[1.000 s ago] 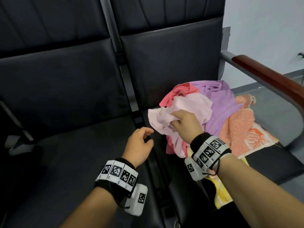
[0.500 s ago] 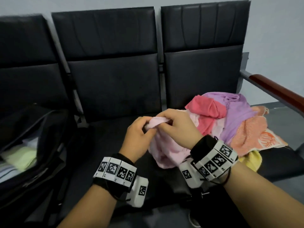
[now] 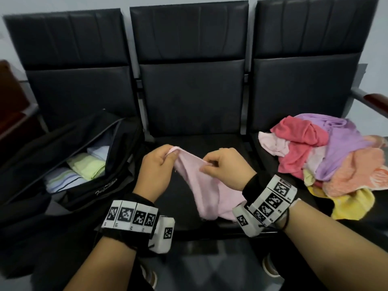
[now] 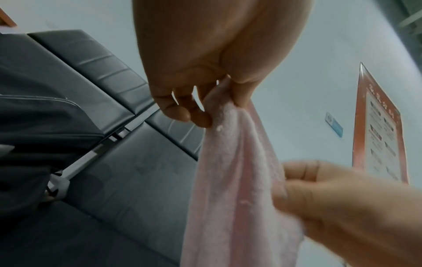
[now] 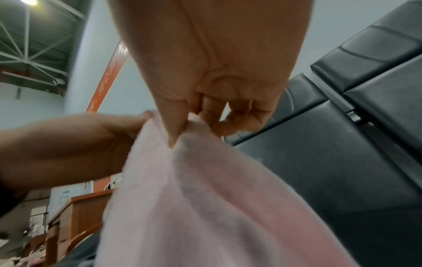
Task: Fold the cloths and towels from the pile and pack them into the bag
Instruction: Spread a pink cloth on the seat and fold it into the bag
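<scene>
A pale pink towel hangs over the middle seat, held up by both hands. My left hand pinches its top edge at the left, and the left wrist view shows the fingers curled round the pink towel. My right hand pinches the same edge a little to the right; in the right wrist view thumb and fingers nip the pink towel. The pile of cloths, red, purple, orange and yellow, lies on the right seat. The black bag stands open on the left seat with folded cloths inside.
A row of three black padded seats stands against a pale wall. A wooden armrest sticks out at the far right. The floor lies below the front edge of the seats.
The right hand pulled the pink towel off the pile and carried it left over the middle seat. The left hand took hold of its edge, and the hands have drawn apart along it.
</scene>
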Demonstrator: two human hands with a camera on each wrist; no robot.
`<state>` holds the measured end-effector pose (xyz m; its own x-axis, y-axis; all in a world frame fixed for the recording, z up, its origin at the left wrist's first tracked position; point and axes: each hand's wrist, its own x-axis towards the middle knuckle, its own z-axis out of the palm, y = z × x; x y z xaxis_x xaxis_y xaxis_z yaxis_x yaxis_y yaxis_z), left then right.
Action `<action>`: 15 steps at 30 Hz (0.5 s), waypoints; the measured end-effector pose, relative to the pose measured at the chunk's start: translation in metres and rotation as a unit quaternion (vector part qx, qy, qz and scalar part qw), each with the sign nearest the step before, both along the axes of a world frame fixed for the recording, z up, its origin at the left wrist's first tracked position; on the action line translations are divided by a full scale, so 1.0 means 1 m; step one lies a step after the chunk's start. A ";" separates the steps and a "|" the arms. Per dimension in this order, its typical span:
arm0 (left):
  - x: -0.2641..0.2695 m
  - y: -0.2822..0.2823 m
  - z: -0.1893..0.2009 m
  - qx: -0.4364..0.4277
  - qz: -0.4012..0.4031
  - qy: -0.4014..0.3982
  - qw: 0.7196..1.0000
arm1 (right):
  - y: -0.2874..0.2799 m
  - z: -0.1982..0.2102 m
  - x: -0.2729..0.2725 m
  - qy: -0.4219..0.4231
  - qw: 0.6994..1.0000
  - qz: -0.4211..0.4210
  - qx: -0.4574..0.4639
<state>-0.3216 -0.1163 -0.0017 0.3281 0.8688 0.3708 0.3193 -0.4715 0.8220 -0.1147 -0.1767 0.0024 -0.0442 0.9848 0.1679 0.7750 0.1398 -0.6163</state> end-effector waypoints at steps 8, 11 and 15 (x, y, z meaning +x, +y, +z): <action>-0.027 0.013 0.018 0.044 0.067 -0.087 0.993 | -0.011 -0.034 0.026 -0.005 0.998 -0.027 -0.050; -0.046 0.024 0.014 0.026 0.134 -0.114 0.984 | -0.012 -0.028 0.051 -0.010 0.998 -0.061 -0.035; -0.063 0.034 0.003 -0.001 0.214 -0.140 0.967 | -0.015 -0.020 0.074 -0.077 0.994 -0.073 -0.042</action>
